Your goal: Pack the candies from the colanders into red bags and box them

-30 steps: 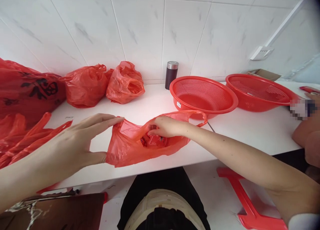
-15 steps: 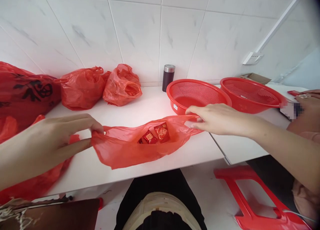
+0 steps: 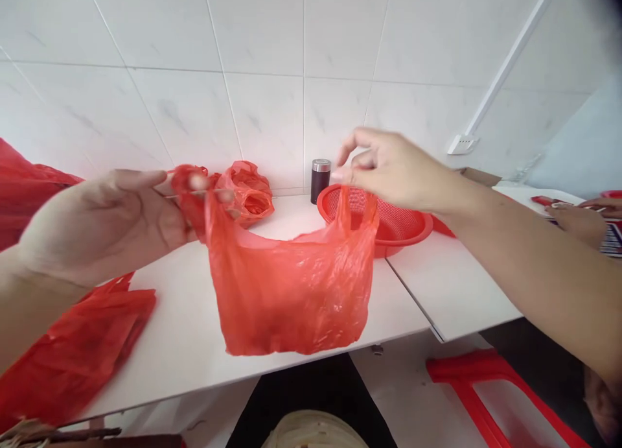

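Note:
A red plastic bag [image 3: 296, 299] hangs upright by its two handles over the front of the white table, with its lower part sagging. My left hand [image 3: 121, 221] has the left handle looped around its fingers, palm turned toward me. Between thumb and fingertips, my right hand [image 3: 383, 166] pinches the right handle, higher up and in front of the red basket. The bag's contents are hidden behind its front wall; only a darker patch shows through.
A red perforated basket [image 3: 403, 231] and a dark flask [image 3: 321, 179] stand behind the bag. Another filled red bag [image 3: 247, 192] sits by the wall. Flat red bags [image 3: 92, 344] lie front left. At far right, another person's hand [image 3: 578, 221] works. A red stool [image 3: 466, 370] is below.
Both my hands have risen, lifting the bag by its handles. It hangs down now, and the red packets seen inside its mouth before are out of sight. The view has tilted upward.

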Tool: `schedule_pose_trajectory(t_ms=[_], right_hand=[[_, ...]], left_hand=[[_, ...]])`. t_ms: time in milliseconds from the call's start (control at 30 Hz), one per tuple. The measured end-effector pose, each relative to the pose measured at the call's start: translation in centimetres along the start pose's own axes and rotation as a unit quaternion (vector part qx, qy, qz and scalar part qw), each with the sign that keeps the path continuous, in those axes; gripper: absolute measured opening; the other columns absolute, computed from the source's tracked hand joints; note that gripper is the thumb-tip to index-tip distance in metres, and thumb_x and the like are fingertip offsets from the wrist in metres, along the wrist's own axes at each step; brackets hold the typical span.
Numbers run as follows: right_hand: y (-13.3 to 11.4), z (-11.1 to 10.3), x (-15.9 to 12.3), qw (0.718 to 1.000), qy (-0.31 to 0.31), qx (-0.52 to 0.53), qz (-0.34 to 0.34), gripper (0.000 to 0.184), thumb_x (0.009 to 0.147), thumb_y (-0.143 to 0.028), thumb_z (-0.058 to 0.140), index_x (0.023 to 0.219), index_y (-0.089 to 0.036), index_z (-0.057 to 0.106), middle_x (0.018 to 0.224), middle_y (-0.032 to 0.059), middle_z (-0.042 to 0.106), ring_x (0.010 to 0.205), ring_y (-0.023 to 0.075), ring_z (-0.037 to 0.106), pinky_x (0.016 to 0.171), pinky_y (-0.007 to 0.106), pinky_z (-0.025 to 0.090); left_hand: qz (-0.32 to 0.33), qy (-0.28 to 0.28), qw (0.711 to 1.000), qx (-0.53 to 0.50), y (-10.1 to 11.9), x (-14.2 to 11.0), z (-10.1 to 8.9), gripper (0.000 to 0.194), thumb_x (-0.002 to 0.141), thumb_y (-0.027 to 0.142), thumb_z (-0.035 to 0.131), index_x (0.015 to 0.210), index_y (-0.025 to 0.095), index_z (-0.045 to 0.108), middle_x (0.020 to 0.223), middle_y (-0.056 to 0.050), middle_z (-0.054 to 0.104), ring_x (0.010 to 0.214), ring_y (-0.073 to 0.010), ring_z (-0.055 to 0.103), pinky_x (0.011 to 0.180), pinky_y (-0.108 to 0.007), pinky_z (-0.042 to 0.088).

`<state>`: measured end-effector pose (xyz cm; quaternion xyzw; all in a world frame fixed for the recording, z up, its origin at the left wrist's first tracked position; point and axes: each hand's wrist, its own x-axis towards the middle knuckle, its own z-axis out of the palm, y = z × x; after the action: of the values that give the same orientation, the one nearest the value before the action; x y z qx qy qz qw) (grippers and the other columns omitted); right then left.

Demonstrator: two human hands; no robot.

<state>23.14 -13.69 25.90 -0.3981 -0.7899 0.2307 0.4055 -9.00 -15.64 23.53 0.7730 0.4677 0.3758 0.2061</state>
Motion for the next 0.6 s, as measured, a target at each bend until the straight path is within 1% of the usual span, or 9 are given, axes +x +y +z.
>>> schedule_pose_trajectory(t_ms=[67, 133, 233, 300, 333, 400, 467, 533, 600], right_hand=[[0.1, 0.2, 0.3, 0.999, -0.022, 0.035, 0.0, 0.018, 0.074, -0.016, 0.077, 0.079, -0.018, 0.06, 0.057, -0.0052, 0.049, 0.054, 0.0087, 0.049, 0.052, 0.023, 0.039], [-0.6, 0.6, 0.7, 0.998, -0.04, 0.055, -0.004, 0.019, 0.073, -0.015, 0.078, 0.078, -0.018, 0.059, 0.058, -0.0046, 0.05, 0.053, 0.0083, 0.049, 0.049, 0.022, 0.039], [-2.9, 2.0, 1.4, 0.995, -0.075, 0.057, -0.024, 0.016, 0.078, -0.018, 0.074, 0.08, -0.019, 0.057, 0.061, -0.0047, 0.052, 0.051, 0.008, 0.051, 0.046, 0.021, 0.041], [-4.4, 3.4, 2.0, 0.992, -0.1, 0.063, -0.046, 0.016, 0.081, -0.02, 0.071, 0.082, -0.02, 0.055, 0.064, -0.0047, 0.055, 0.052, 0.0084, 0.054, 0.046, 0.021, 0.044], [-4.9, 4.2, 2.3, 0.99, -0.107, 0.073, -0.062, 0.016, 0.082, -0.022, 0.069, 0.083, -0.02, 0.053, 0.067, -0.0047, 0.056, 0.054, 0.0085, 0.055, 0.047, 0.021, 0.046], [-5.1, 5.4, 2.8, 0.986, -0.096, 0.097, -0.1, 0.017, 0.084, -0.026, 0.067, 0.087, -0.021, 0.051, 0.075, -0.0041, 0.058, 0.059, 0.0089, 0.057, 0.053, 0.023, 0.05], [-4.0, 6.0, 3.0, 0.984, -0.056, 0.111, -0.125, 0.019, 0.086, -0.03, 0.065, 0.095, -0.022, 0.05, 0.086, -0.0028, 0.06, 0.07, 0.0102, 0.06, 0.061, 0.024, 0.053], [-2.0, 6.1, 2.9, 0.987, -0.046, 0.106, -0.108, 0.023, 0.087, -0.032, 0.063, 0.103, -0.023, 0.049, 0.095, -0.0006, 0.06, 0.081, 0.0121, 0.061, 0.068, 0.027, 0.054], [0.2, 5.9, 2.7, 0.989, -0.1, 0.098, -0.058, 0.024, 0.087, -0.03, 0.062, 0.106, -0.022, 0.05, 0.096, 0.0009, 0.062, 0.084, 0.0131, 0.063, 0.075, 0.031, 0.054]], left_hand=[[-0.036, -0.075, 0.975, -0.208, 0.5, 0.2, 1.1, 0.047, 0.099, 0.04, 0.02, 0.129, 0.029, 0.055, 0.127, -0.003, 0.063, 0.104, -0.0228, 0.062, 0.085, -0.043, 0.054], [-0.07, -0.142, 0.937, -0.312, 1.2, 0.7, 2.2, 0.039, 0.099, 0.036, 0.032, 0.133, 0.032, 0.049, 0.107, -0.004, 0.068, 0.095, -0.02, 0.063, 0.083, -0.04, 0.054], [-0.102, -0.25, 0.909, -0.318, 2.6, 1.9, 4.0, 0.038, 0.092, 0.026, 0.05, 0.129, 0.032, 0.047, 0.074, 0.004, 0.056, 0.068, -0.0114, 0.057, 0.074, -0.033, 0.054], [-0.094, -0.315, 0.908, -0.261, 3.5, 2.9, 5.3, 0.032, 0.088, 0.028, 0.058, 0.12, 0.028, 0.053, 0.07, 0.005, 0.051, 0.06, -0.0089, 0.05, 0.064, -0.027, 0.052], [-0.084, -0.327, 0.913, -0.23, 3.9, 3.4, 5.9, 0.029, 0.086, 0.032, 0.06, 0.114, 0.025, 0.056, 0.071, 0.004, 0.052, 0.058, -0.0086, 0.049, 0.059, -0.025, 0.05], [-0.077, -0.313, 0.927, -0.19, 4.2, 4.2, 6.8, 0.025, 0.086, 0.041, 0.06, 0.101, 0.022, 0.063, 0.073, 0.001, 0.055, 0.055, -0.0086, 0.047, 0.05, -0.023, 0.044], [-0.095, -0.272, 0.939, -0.189, 3.8, 4.8, 7.2, 0.03, 0.088, 0.048, 0.053, 0.088, 0.02, 0.065, 0.071, -0.001, 0.057, 0.048, -0.0081, 0.043, 0.044, -0.024, 0.04], [-0.121, -0.236, 0.943, -0.199, 3.1, 5.2, 7.3, 0.037, 0.091, 0.05, 0.046, 0.08, 0.02, 0.064, 0.064, 0.0, 0.055, 0.043, -0.008, 0.04, 0.041, -0.025, 0.037], [-0.145, -0.212, 0.944, -0.207, 2.4, 5.3, 7.2, 0.038, 0.091, 0.05, 0.045, 0.077, 0.02, 0.062, 0.059, 0.001, 0.052, 0.042, -0.0085, 0.04, 0.041, -0.025, 0.037]])
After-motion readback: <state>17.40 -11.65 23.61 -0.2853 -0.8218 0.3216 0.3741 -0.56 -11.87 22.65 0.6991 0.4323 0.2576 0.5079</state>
